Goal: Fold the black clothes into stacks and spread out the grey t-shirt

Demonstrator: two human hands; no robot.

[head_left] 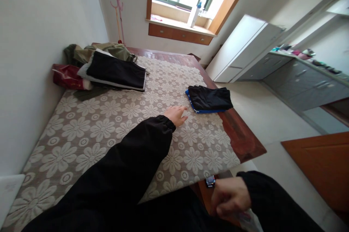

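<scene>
one black garment (209,98) lies folded on the bed (89,130); a pile (109,66) waits. left hand (176,114) open, right hand (230,197) seemingly curled around something pale.

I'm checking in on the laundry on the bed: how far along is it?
One dark garment with blue trim lies folded near the bed's edge. The left hand reaches flat across the floral cover towards it; the right hand is curled near a plastic bag. A heap of clothes by the wall looks unsorted.
</scene>
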